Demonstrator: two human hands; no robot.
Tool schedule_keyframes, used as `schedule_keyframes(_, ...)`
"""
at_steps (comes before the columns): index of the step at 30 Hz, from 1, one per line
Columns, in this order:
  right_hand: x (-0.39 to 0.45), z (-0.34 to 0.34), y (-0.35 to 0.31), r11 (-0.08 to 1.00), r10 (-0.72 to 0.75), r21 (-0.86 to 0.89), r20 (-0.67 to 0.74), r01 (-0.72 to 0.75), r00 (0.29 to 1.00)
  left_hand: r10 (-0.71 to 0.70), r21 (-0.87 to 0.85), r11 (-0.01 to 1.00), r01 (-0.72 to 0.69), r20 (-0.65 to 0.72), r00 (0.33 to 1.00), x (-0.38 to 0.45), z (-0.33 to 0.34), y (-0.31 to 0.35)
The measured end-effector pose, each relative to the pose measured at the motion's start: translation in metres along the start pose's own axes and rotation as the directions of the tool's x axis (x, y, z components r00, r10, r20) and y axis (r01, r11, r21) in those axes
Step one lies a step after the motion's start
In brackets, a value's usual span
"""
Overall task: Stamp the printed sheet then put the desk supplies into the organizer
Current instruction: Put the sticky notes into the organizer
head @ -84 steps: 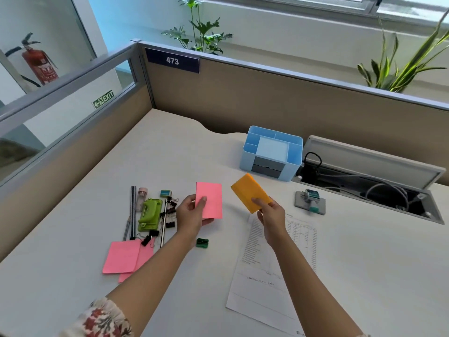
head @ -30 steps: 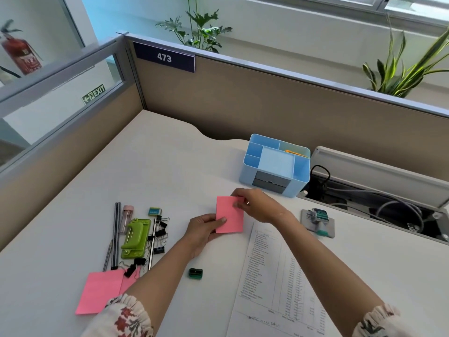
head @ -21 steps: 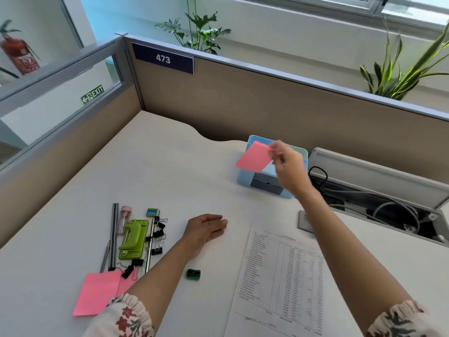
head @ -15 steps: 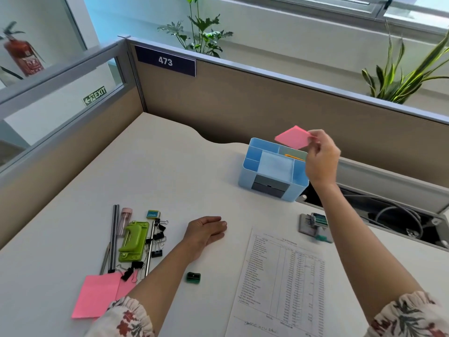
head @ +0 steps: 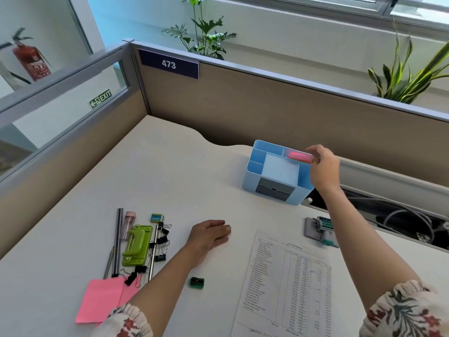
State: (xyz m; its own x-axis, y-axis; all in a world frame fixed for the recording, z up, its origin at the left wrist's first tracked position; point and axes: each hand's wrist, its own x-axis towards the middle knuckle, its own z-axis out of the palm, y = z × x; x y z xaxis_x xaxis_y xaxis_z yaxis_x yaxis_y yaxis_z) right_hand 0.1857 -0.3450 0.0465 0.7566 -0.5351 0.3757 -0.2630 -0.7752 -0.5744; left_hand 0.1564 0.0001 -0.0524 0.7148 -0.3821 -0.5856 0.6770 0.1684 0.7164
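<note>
A light blue organizer [head: 252, 176] stands on the desk by the back partition. My right hand [head: 324, 166] pinches a pink sticky-note pad [head: 300, 156], which sits partly inside the organizer's back right compartment. My left hand [head: 210, 237] rests flat and relaxed on the desk, holding nothing. The printed sheet [head: 289, 283] lies in front of me, with the stamp [head: 320, 229] on its pad beside its far right corner. To the left lie a green hole punch [head: 136, 244], pens [head: 117, 242], binder clips [head: 161, 242], pink notes [head: 102, 300] and a green sharpener [head: 196, 282].
An open cable tray [head: 393, 215] with wires runs along the desk's right rear edge. Tan partitions [head: 243, 108] wall the desk at the back and left. A small eraser [head: 156, 217] and a pink tube [head: 128, 222] lie among the supplies.
My right hand took the pink pad from my left hand, lifted it over the organizer and lowered it into the back right compartment. My left hand settled flat on the desk.
</note>
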Motion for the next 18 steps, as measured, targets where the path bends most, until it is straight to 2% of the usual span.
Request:
schedule_keyframes(4,-0.009,-0.001,0.002,0.997,0.045,-0.057,0.013,-0.045,0.999,0.006,0.012,1.0,-0.006,0.01,1.0,0.0,0.0,-0.001)
schedule_keyframes(11,-0.032,-0.008,-0.011,1.0,0.029,0.004,-0.027,-0.029,0.999,0.017,0.01,1.0,-0.017,0.033,0.999,-0.006,-0.004,-0.004)
schedule_keyframes(16,-0.066,-0.011,-0.036,0.996,-0.001,0.087,0.048,-0.003,0.999,0.046,0.044,0.998,-0.049,0.052,0.998,-0.017,-0.002,-0.011)
schedule_keyframes(18,-0.084,-0.01,-0.048,0.992,-0.03,0.121,0.085,0.019,0.996,0.087,0.129,0.987,-0.093,0.054,0.995,-0.021,-0.001,-0.014)
